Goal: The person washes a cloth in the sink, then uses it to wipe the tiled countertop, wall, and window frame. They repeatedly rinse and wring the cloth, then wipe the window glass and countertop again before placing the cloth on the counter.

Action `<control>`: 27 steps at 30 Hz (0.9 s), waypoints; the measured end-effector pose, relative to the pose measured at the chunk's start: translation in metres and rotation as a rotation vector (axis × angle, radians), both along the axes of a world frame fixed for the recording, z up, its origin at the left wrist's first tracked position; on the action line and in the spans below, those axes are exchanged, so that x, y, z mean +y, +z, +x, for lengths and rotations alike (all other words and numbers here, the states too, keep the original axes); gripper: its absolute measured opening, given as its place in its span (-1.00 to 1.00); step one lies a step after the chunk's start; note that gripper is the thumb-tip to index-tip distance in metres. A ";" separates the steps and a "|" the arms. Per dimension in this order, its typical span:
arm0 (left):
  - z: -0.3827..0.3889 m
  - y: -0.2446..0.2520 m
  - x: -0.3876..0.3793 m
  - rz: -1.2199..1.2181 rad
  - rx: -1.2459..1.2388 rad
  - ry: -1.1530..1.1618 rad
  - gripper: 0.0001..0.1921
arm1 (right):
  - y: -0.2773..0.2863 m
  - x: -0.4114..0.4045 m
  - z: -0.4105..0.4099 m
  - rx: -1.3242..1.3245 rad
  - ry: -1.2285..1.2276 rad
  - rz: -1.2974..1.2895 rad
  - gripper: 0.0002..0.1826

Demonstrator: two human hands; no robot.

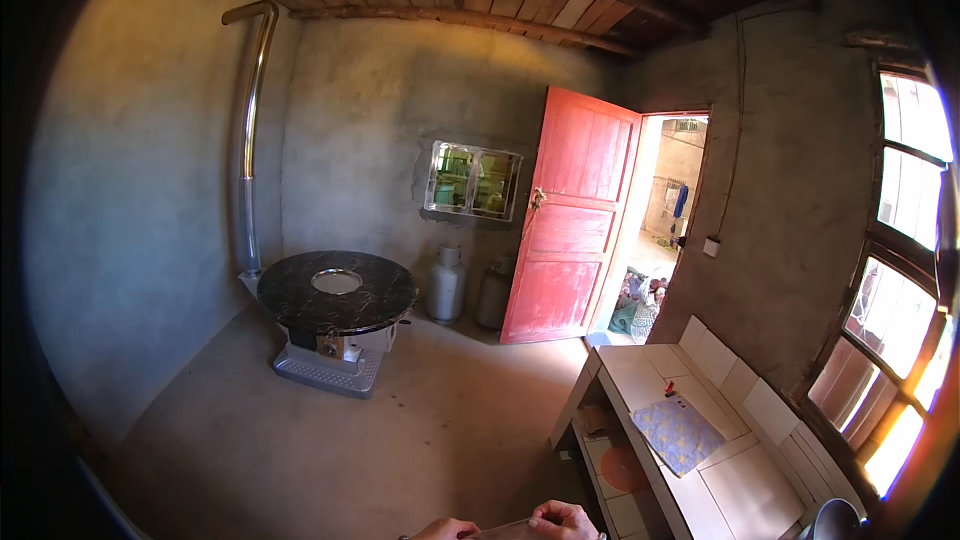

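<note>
At the bottom edge of the head view, my left hand (448, 528) and my right hand (562, 520) hold a thin brownish piece (502, 532) between them, perhaps cloth; most of it is cut off by the picture's edge. The fingers of my right hand pinch its right end, and my left hand is at its left end. To the right stands a tiled counter (750, 491), on which a patterned blue-grey cloth (677, 435) lies flat. A small red object (670, 388) sits just beyond the cloth.
A round black-topped stove (292, 300) with a metal flue pipe (250, 135) stands at the left. Gas cylinders (446, 289) stand by the back wall. A red door (570, 217) is open. Below the counter is a shelf (611, 487); a dark pot (834, 521) sits at lower right.
</note>
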State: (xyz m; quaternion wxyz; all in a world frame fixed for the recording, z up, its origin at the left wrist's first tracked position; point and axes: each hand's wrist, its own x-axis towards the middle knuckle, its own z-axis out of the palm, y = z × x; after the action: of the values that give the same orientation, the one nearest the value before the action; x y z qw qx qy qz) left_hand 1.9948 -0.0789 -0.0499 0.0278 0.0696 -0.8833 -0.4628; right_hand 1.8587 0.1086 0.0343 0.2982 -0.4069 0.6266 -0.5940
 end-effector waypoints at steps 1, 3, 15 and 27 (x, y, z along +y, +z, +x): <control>-0.001 0.001 -0.002 0.001 -0.003 0.003 -0.73 | 0.003 -0.002 -0.003 -0.003 0.003 0.001 -0.90; -0.003 0.008 -0.009 -0.033 -0.042 0.030 -0.72 | 0.008 -0.004 -0.011 0.044 -0.010 -0.037 -0.90; -0.091 0.021 -0.056 0.281 0.067 -0.019 -0.58 | -0.043 -0.038 -0.142 -0.080 0.089 0.090 -0.85; -0.269 0.036 -0.091 0.180 0.004 -0.079 -0.74 | 0.004 -0.105 -0.254 0.051 0.088 -0.117 -0.93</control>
State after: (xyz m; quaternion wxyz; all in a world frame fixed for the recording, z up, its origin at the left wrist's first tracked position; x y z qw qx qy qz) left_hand 1.7254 -0.1697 -0.0138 0.0049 0.0360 -0.8401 -0.5412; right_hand 1.6048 0.0035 0.0379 0.2838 -0.4656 0.5797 -0.6055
